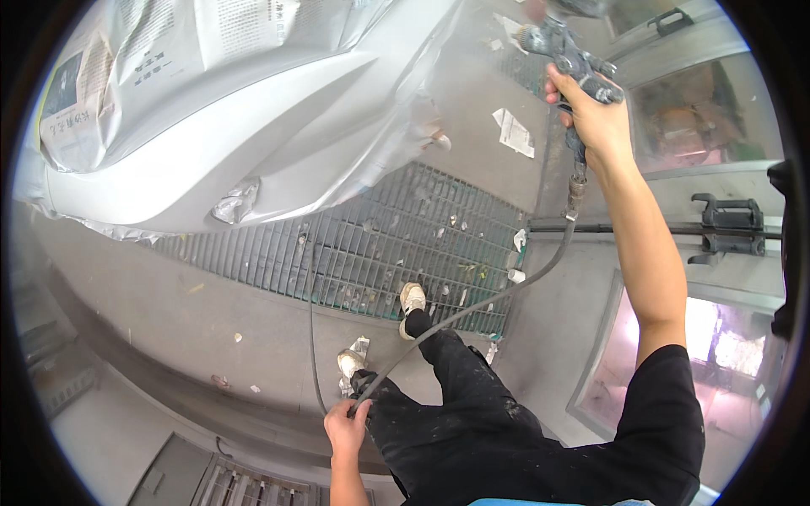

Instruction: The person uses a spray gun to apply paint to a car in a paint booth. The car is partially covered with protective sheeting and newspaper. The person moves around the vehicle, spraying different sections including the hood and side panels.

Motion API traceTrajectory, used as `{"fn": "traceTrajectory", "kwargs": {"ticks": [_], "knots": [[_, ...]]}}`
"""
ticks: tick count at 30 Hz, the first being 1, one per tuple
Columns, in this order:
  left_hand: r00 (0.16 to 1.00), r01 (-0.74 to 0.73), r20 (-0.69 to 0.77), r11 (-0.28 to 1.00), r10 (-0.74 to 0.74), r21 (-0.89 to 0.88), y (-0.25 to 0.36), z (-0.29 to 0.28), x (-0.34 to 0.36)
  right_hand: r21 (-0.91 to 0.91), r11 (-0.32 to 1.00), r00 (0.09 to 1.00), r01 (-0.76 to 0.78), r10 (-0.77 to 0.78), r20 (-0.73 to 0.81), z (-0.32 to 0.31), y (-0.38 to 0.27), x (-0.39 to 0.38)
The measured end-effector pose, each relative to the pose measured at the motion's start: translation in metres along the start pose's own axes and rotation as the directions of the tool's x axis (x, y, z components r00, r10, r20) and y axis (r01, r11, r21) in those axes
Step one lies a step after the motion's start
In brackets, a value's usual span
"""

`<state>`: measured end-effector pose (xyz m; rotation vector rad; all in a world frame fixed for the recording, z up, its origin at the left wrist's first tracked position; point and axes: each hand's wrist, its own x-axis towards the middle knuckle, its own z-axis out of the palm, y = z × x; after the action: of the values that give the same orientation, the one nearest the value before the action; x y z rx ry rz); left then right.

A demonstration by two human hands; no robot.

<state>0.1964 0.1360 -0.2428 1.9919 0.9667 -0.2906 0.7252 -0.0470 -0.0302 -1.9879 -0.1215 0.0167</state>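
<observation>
At the upper right my right hand (601,118) is wrapped round the grip of a paint spray gun (575,66), raised out at arm's length. An air hose (472,309) runs down from the metal coupling (575,198) under the grip. Low in the middle, my left hand (344,430) is closed on that hose, and another stretch of it rises from there toward the grate. A pale, smooth car body panel (211,139) lies at the upper left, bordered by newspaper (152,55) and thin plastic film (371,169). The gun's top end is blurred.
A metal floor grate (380,240) with litter on it lies below the panel. A paper scrap (514,133) is on the floor beyond. Along the right stands a wall with windows (717,337) and a dark latch (727,224). My shoes (412,299) stand by the grate's edge.
</observation>
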Motion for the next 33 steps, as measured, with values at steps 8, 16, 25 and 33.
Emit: {"fn": "traceTrajectory", "kwargs": {"ticks": [8,16,25,33], "knots": [[0.989,0.134,0.050,0.985,-0.140,0.108,-0.001,0.032,-0.027,-0.075,0.987,0.990,0.139,-0.137,0.029,0.036,0.149,-0.042],[0.987,0.150,0.040,0.987,-0.153,0.063,-0.006,0.078,-0.014,-0.002,0.611,0.564,0.792,-0.729,0.388,0.195,0.196,-0.142],[0.991,0.122,0.022,0.975,-0.129,0.183,-0.031,0.091,-0.037,0.205,0.665,0.346,0.718,-0.596,0.724,0.310,0.147,-0.150],[0.992,-0.041,0.122,0.966,0.010,0.256,0.007,0.114,-0.063,0.088,0.856,0.564,0.509,-0.409,0.717,0.084,0.137,-0.084]]}}
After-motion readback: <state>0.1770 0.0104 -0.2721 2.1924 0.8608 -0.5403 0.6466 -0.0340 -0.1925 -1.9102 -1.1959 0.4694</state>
